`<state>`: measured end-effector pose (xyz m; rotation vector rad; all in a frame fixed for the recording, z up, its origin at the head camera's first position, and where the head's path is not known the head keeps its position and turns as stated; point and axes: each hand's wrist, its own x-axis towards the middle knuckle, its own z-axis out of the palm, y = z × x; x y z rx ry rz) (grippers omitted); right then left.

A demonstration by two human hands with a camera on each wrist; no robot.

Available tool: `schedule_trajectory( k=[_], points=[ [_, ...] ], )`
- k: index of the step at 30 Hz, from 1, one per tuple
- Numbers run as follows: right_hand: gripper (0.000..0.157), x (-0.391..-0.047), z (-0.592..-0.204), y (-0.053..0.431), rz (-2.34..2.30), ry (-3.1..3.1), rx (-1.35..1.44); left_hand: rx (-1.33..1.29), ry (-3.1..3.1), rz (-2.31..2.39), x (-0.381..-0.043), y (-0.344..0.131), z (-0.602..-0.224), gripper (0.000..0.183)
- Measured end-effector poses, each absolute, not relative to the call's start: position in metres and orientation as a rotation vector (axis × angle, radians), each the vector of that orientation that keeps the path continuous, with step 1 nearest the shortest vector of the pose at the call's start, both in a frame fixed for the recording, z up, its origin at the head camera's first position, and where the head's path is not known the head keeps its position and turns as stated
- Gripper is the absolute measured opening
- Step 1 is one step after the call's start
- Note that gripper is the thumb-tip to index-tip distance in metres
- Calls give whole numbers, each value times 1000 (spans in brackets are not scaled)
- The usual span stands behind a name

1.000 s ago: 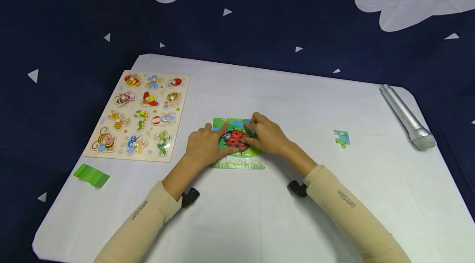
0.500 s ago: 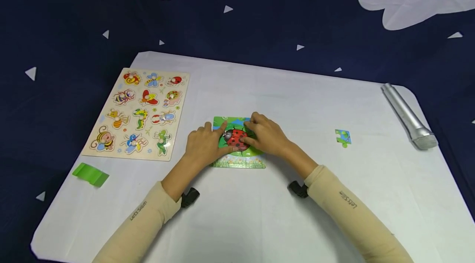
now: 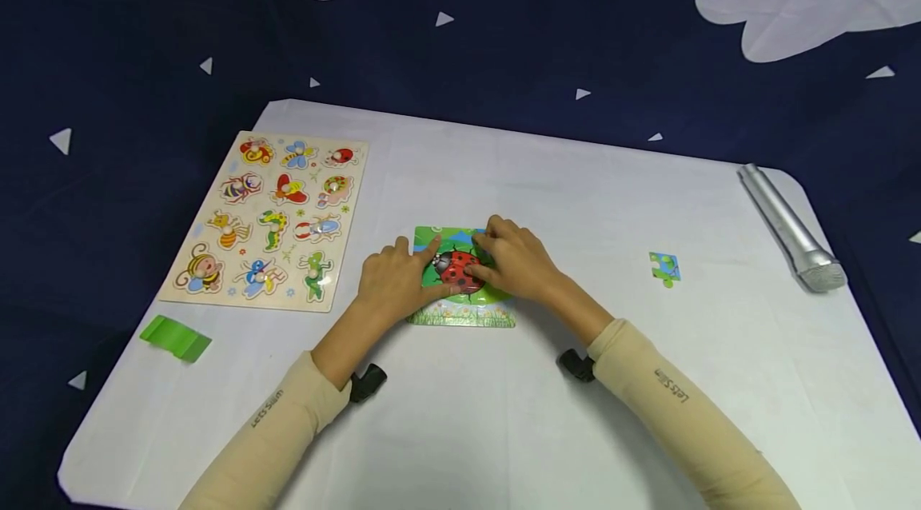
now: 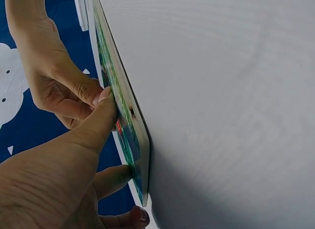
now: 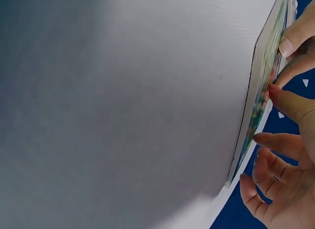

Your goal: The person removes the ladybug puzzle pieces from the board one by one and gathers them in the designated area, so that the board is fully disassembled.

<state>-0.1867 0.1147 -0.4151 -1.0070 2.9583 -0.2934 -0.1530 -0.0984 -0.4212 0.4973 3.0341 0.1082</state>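
A ladybug jigsaw puzzle in a thin board lies flat on the white table, mid-view. From its left side my left hand rests on it, thumb and index finger spread apart on the picture. My right hand comes from the right; its thumb and index fingertip press the ladybug area and upper right part. In the right wrist view the right thumb touches the surface and the remaining fingers bend loosely off it. The left thumb lies nearly straight in the left wrist view. The hands hide parts of the puzzle.
One loose blue-green jigsaw piece lies to the right. A silver microphone is near the table's right edge. At left are a wooden insect peg puzzle and a green curved block. A dark blue cloth hangs behind.
Both hands stay nearly still on the ladybug puzzle. The head view has shifted slightly; the objects on the table keep their places.
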Motion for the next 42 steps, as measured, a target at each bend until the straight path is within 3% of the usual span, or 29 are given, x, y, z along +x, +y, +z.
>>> schedule_trajectory(
  k=[13,25,32,42],
  points=[
    [55,-177,-411,111,-193,2995,-979,499,3064,140,-150,-101,-421,82],
    [59,-188,-413,114,-446,2946,-959,506,3052,163,-150,-102,-419,82],
    [53,-183,-413,105,-359,3077,-912,483,3016,190,-151,-101,-420,83],
    [54,-176,-420,88,-406,3178,-644,475,3010,191,-150,-102,-421,82]
  ],
)
